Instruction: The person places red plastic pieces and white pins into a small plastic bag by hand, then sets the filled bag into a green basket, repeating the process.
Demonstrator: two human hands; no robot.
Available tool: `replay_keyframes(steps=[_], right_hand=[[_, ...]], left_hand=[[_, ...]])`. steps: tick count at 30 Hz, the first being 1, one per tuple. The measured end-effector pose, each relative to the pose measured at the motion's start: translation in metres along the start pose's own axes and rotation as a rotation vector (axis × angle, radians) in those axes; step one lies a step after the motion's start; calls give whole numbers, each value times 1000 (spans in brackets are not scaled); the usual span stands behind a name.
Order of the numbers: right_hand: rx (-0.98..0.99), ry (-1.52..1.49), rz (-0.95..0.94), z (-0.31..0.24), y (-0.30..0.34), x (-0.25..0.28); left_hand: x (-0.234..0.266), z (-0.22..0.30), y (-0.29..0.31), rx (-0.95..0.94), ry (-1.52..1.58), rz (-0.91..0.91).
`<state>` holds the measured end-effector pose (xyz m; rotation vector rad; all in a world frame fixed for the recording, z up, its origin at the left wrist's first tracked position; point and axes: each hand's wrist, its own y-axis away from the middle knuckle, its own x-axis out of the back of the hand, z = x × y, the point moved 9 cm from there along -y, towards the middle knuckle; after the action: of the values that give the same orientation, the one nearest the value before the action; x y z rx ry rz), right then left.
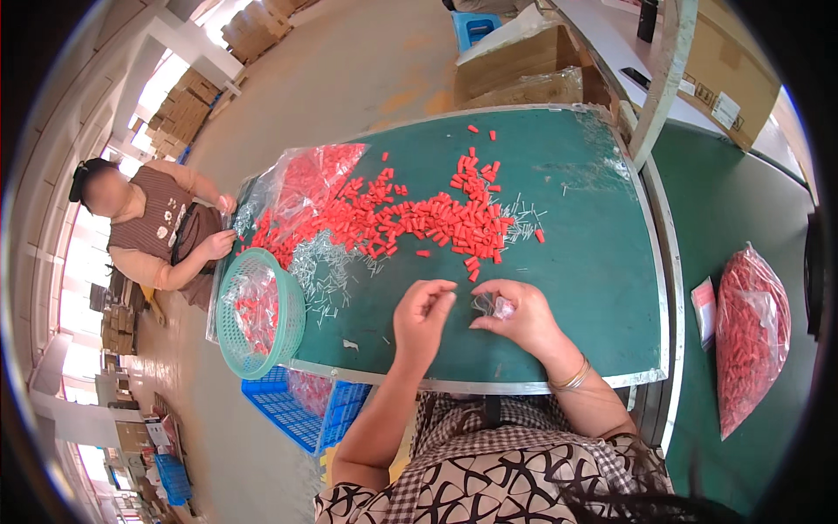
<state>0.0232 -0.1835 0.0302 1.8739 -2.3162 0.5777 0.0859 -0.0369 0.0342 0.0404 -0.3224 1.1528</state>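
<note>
My right hand (pixel 525 319) is closed on a small clear plastic bag (pixel 501 306), crumpled between thumb and fingers. Just left of it my left hand (pixel 421 321) is raised over the green tabletop (pixel 594 288) with thumb and fingertips brought together; whatever is in that pinch is too small to make out. Beyond both hands lies a long heap of small red plastic caps (pixel 436 218). Thin silvery screws or pins (pixel 319 272) are strewn at its left end, with more (pixel 524 218) at its right end.
A green mesh basket (pixel 295 307) holding bagged red pieces stands at the left edge, above a blue crate (pixel 262 397). A large bag (pixel 323 175) spills red caps. Another person (pixel 166 218) works at the left. A full red bag (pixel 752 341) lies on the right-hand surface.
</note>
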Motion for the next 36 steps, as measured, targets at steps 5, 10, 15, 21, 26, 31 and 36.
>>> replay_keyframes(steps=[5,10,15,21,26,31,36], right_hand=[[-99,-107,83,8,5,26],[-180,3,167,25,22,66],[-241,9,257,44,34,86],[-267,-15,248,59,34,84],[-219,18,222,55,29,81],[-256,22,211,63,30,79],[-268,40,163,61,23,70]], left_hand=[[-4,-26,-3,-11,-229,-35],[-52,-19,-5,-88,-323,-190],[-93,0,-33,-370,-456,-144],[-134,-13,-60,-371,-841,-167],[-143,-9,-64,-521,-928,-214],[-110,22,-52,-241,-313,-224],[-117,43,-27,-264,-250,-337]])
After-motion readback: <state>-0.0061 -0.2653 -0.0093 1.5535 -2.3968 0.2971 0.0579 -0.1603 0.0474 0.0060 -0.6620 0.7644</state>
